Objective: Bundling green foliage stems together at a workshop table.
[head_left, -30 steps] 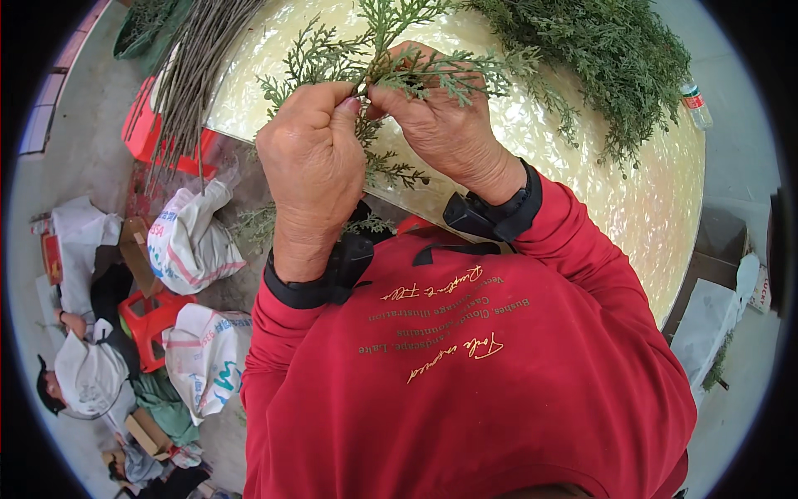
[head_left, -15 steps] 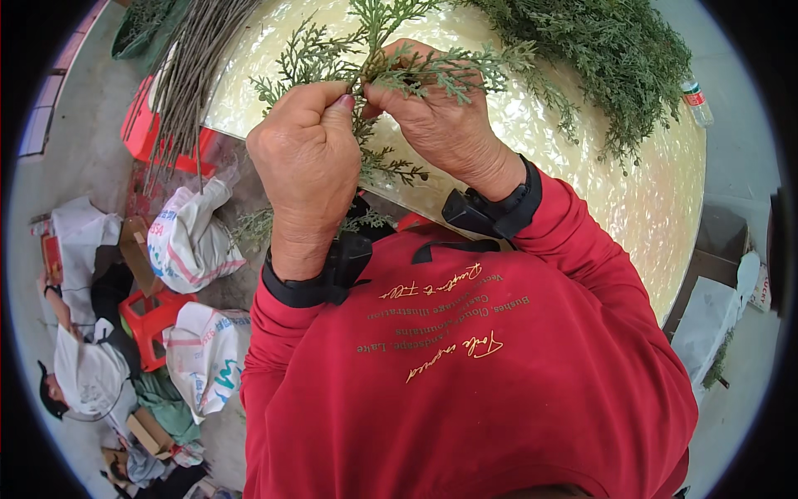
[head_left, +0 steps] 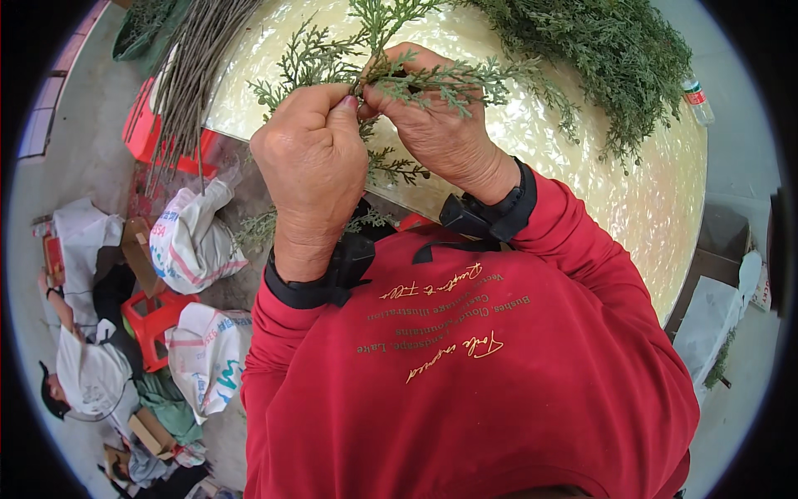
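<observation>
Over the near edge of a pale, shiny round table (head_left: 598,200), both of my hands meet at the stem of an evergreen branch (head_left: 384,25). My left hand (head_left: 312,141) is closed, its thumb and forefinger pinching the stem. Right beside it my right hand (head_left: 440,116) is also closed, its fingertips on the same stem. Green sprays of the branch spread to the far side, over the right hand and down below the fingers. Whether something thin, such as a wire, is between the fingertips I cannot make out.
A heap of evergreen sprigs (head_left: 590,58) lies at the table's far right, near a plastic bottle (head_left: 697,100). Bundled thin brown stems (head_left: 187,79) lean over a red stool (head_left: 141,125) at left. White sacks (head_left: 195,241), another red stool (head_left: 154,324) and another person (head_left: 91,374) are at lower left.
Both hands stay at the stem. My left hand has shifted slightly to the right and its grip has turned a little; the right hand has moved slightly down.
</observation>
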Tool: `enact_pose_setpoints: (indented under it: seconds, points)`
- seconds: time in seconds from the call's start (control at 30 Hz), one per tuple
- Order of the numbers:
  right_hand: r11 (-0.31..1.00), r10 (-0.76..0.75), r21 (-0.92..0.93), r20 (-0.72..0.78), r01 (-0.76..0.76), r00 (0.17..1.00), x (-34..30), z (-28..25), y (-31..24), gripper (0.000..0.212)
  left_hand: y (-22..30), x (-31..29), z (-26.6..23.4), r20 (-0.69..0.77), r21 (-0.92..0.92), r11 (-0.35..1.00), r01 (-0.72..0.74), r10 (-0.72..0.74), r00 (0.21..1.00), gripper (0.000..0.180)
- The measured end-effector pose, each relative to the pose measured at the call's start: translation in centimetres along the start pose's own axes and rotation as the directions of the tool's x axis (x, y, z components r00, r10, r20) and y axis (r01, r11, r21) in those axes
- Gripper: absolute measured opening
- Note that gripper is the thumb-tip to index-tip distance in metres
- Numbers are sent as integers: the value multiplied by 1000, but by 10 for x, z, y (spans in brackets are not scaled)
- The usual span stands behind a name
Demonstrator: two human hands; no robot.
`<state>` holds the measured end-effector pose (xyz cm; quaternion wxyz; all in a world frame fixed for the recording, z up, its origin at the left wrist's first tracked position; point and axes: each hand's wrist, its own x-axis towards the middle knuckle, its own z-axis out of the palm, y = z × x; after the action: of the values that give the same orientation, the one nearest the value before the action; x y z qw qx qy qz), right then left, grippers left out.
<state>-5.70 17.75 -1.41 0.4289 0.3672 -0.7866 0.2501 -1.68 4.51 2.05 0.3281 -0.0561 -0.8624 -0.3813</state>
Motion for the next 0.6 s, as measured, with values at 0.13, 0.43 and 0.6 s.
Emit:
enact_pose_setpoints:
  seconds: [0.13, 0.43, 0.6]
  points:
    - [998, 31, -51, 8, -31, 999, -2, 0, -1, 28, 3, 1, 0, 15, 4, 1000, 18, -18, 1000, 5]
    - [998, 44, 43, 6, -44, 999, -5, 7, 2, 28, 3, 0, 1, 11, -6, 1000, 20, -20, 1000, 6]
    - [830, 290, 437, 192, -346, 938, -7, 9, -1, 30, 1, -2, 4, -3, -43, 999, 26, -26, 1000, 7]
